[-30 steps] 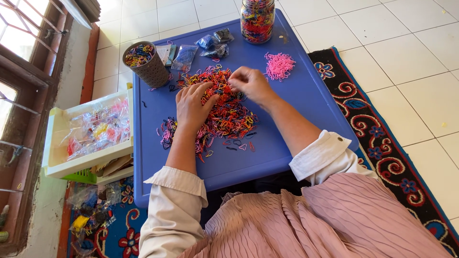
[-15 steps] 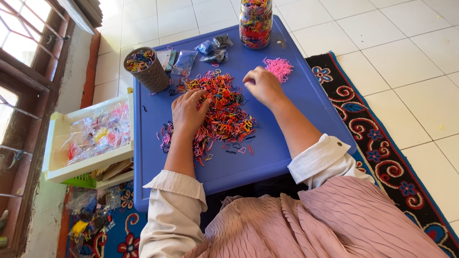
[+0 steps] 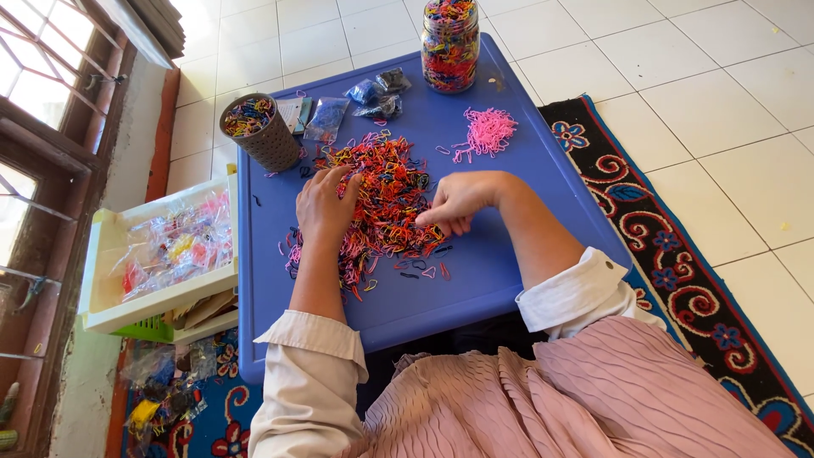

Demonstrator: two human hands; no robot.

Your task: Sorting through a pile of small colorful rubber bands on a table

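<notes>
A heap of small coloured rubber bands [image 3: 386, 191], mostly red, orange and yellow, lies in the middle of a low blue plastic table [image 3: 509, 271]. My left hand [image 3: 326, 203] rests flat on the heap's left side, fingers spread among the bands. My right hand [image 3: 458, 199] is at the heap's right edge, fingers curled and pinching at bands there. A separate small pile of pink bands [image 3: 487, 131] lies further back on the right.
A glass jar [image 3: 449, 34] full of mixed bands stands at the table's far edge. A grey mesh cup [image 3: 259, 127] with bands and some small plastic bags [image 3: 348, 102] are at the back left. A white tray of packets [image 3: 161, 254] sits left; a patterned rug [image 3: 670, 254] lies right.
My right hand has come back from near the pink pile to the right edge of the big heap. The left hand stays on the heap. The view has shifted slightly.
</notes>
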